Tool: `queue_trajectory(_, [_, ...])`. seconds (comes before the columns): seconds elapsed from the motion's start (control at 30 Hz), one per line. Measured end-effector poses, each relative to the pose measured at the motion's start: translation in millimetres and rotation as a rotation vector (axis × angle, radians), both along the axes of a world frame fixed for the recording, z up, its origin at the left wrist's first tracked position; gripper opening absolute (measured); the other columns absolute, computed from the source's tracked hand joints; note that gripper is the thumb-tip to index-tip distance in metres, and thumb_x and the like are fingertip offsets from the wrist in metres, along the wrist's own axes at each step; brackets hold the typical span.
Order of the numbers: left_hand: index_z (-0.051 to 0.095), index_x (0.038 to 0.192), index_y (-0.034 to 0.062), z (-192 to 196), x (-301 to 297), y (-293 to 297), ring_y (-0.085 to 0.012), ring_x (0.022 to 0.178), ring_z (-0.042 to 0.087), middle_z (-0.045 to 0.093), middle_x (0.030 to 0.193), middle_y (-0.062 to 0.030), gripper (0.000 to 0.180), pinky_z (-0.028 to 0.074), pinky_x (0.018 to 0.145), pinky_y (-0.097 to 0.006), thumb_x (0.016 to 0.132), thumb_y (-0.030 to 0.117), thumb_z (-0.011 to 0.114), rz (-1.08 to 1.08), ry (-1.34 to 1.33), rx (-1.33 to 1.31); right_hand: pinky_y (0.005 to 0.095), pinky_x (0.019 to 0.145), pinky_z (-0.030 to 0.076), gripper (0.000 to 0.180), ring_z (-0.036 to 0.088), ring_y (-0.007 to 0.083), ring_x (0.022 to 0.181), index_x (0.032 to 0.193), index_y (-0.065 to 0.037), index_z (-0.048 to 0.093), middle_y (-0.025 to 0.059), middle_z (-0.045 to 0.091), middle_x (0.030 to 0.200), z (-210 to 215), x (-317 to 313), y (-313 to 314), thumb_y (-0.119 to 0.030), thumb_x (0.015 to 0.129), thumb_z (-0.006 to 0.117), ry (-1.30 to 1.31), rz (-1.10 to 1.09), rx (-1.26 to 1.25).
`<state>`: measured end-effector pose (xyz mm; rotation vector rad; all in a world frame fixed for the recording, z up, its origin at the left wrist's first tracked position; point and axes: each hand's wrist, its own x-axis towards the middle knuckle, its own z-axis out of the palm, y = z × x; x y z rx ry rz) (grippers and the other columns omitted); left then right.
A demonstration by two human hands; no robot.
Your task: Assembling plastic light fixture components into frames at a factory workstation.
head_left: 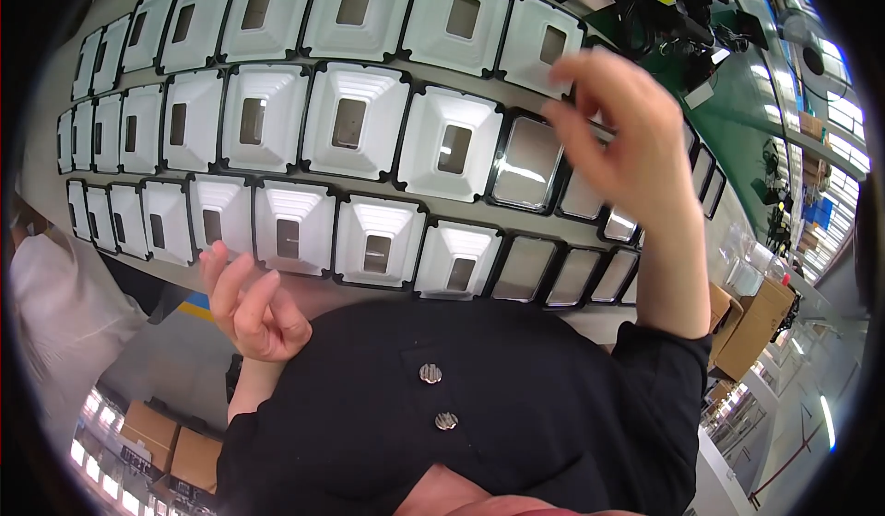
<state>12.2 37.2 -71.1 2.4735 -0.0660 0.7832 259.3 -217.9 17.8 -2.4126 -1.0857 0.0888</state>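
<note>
Three rows of black rectangular frames lie on a pale table. Most hold a white stepped reflector tray, such as the white tray (348, 121) in the middle row, with a rectangular opening in its centre. Toward the right, black frames (525, 164) without white trays show a shiny pane. My right hand (627, 124) is raised over the right end of the rows, thumb and fingers apart, nothing visible between them. It partly hides the frames below. My left hand (253, 308) hovers by the near edge, palm up, fingers loosely bent and apart, close to a near-row white tray (221, 216).
Black devices and cables (664, 18) lie on a green surface at the far right. Cardboard boxes (751, 327) stand right of the table. A person in pale clothing (64, 304) is at the left, near the table's edge. More cardboard boxes (166, 442) are at lower left.
</note>
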Motion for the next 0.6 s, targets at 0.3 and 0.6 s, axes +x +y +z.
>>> queue_trajectory(0.3, [0.062,0.105,0.0092,26.5,16.5,-13.5,-0.0392,0.126,0.041,0.054,0.121,-0.0113,0.028,0.021,0.109,-0.05,0.078,0.008,0.056,0.034,0.038,0.107,0.0357,0.062,0.046,0.01,0.055,0.0247,0.071,0.082,-0.006,0.058,0.0063,0.049,0.073,-25.3,-46.8,-0.2,-0.004,0.074,0.063,-0.009,0.184,-0.009])
queue_trajectory(0.6, [0.066,0.108,0.014,58.5,50.6,-44.0,-0.0341,0.125,0.043,0.056,0.123,-0.0054,0.029,0.021,0.108,-0.052,0.079,0.017,0.063,-0.195,0.146,0.185,0.0342,0.062,0.047,0.02,0.055,0.0237,0.07,0.092,-0.007,0.059,0.0059,0.051,0.074,-8.5,-59.3,-1.2,-0.009,0.074,0.067,-0.101,0.167,0.047])
